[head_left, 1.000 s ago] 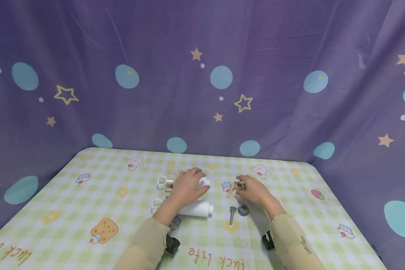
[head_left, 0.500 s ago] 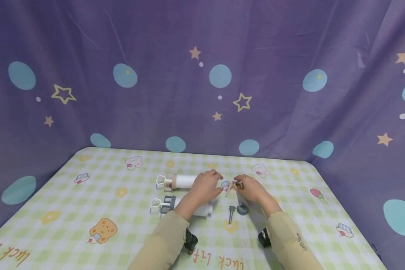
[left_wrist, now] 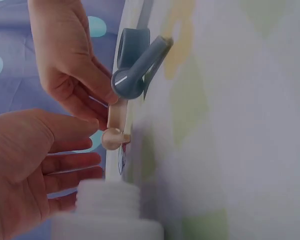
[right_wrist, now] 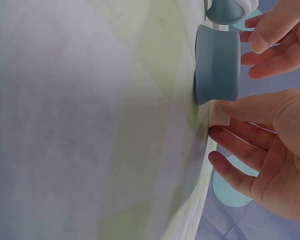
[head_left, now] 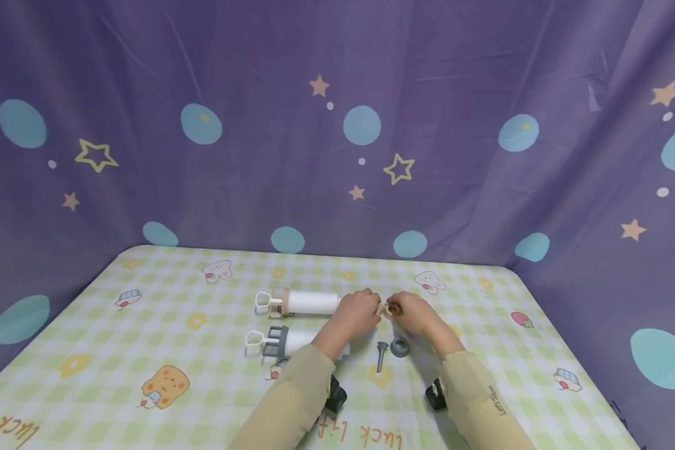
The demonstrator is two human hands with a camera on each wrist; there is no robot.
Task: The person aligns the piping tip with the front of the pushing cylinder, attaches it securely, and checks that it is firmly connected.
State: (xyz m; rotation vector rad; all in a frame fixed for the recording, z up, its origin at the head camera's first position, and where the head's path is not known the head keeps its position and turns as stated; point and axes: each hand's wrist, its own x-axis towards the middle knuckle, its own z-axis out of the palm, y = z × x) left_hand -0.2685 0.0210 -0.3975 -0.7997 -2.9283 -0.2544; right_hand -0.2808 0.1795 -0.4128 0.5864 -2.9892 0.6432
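My right hand (head_left: 419, 312) pinches a beige ring cap (head_left: 394, 309) between thumb and fingers, low over the tablecloth. In the right wrist view part of the beige ring cap (right_wrist: 220, 114) shows at the fingertips. Close by on the left, my left hand (head_left: 360, 312) reaches toward a small beige nozzle (left_wrist: 112, 139); its fingers are extended, with a slight gap to the nozzle in the left wrist view. Nearer me lie a grey nozzle (head_left: 381, 357) and a grey ring cap (head_left: 400, 347), both untouched.
Left of the hands lie two syringe-like presses with white barrels: one with a beige collar (head_left: 312, 302), one with a grey collar (head_left: 298, 341) partly behind my left arm. A checked tablecloth (head_left: 214, 375) covers the table. A purple curtain (head_left: 259, 187) hangs behind it.
My left hand has moved right, from above the beige-collared press to beside the beige nozzle. The right hand stays nearly in place with the beige ring cap.
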